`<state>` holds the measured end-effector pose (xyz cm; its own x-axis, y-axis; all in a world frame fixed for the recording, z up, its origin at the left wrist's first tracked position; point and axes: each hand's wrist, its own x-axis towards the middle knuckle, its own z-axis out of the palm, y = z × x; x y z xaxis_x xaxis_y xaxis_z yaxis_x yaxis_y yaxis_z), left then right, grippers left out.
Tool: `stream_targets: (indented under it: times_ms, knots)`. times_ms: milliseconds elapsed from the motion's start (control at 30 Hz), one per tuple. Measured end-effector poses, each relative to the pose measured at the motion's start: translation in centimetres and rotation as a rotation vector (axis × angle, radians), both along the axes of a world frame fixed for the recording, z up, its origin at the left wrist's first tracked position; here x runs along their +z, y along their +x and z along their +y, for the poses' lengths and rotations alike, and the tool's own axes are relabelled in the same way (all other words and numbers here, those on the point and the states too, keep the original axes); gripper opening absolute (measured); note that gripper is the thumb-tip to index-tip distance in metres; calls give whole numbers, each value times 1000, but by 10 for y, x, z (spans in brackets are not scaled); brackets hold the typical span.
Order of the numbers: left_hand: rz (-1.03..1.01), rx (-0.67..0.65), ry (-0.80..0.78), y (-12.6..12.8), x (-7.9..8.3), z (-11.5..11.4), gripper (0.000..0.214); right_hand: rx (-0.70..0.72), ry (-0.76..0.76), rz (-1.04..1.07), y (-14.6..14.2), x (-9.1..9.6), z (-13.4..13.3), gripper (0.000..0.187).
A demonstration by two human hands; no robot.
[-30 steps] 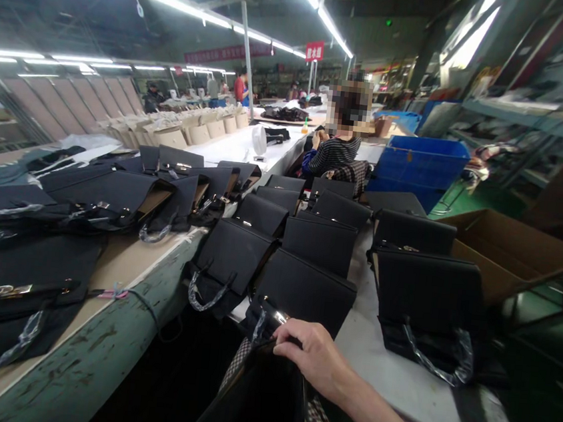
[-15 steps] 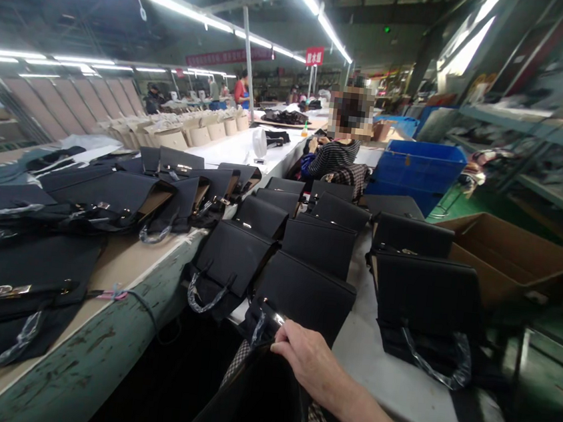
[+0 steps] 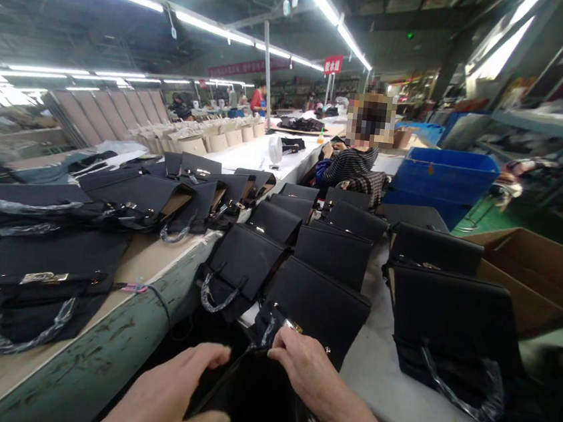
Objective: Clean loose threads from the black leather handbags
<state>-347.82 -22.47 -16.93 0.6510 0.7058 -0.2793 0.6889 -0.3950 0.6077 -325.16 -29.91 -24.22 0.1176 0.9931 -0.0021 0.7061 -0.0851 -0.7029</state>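
In front of me is a black handbag (image 3: 256, 396), its dark inside facing up. My right hand (image 3: 302, 368) pinches the bag's upper edge between thumb and fingers. To the left of the bag hovers my left hand (image 3: 182, 388), thumb and fingers spread, with nothing in it. Just beyond my right hand lies another black handbag (image 3: 317, 302) with a shiny metal clasp. Beside that one, a further black bag (image 3: 246, 261) has a handle wrapped in clear plastic. The lower part of the bag before me is cut off by the frame.
Several more black bags rest on the left table (image 3: 149, 318) and the white table (image 3: 371, 361). An open cardboard box (image 3: 537, 271) and a blue bin (image 3: 448, 178) stand to the right. A person in a striped top (image 3: 351, 165) sits further ahead.
My left hand has come into view from the lower left, beside the bag. My right hand keeps its hold on the edge. The view has turned slightly left.
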Motion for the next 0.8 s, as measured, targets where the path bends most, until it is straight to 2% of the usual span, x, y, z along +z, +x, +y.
stream_targets:
  times_ms: [67,167,267,533,800]
  knots:
    - [-28,-86,23,32,-12,9,38,-18,3,28,-1,0,-2,10]
    - [-56,-284,148,74,-33,16,16,-47,24,67,1,-2,-6,8]
    - [-77,-310,184,93,-48,17,5,-67,45,130,9,-5,-11,10]
    - [-160,-301,92,96,-53,20,9,54,11,152,35,-4,-16,12]
    - [-214,-346,137,95,-66,30,9,-42,113,92,24,-13,-11,11]
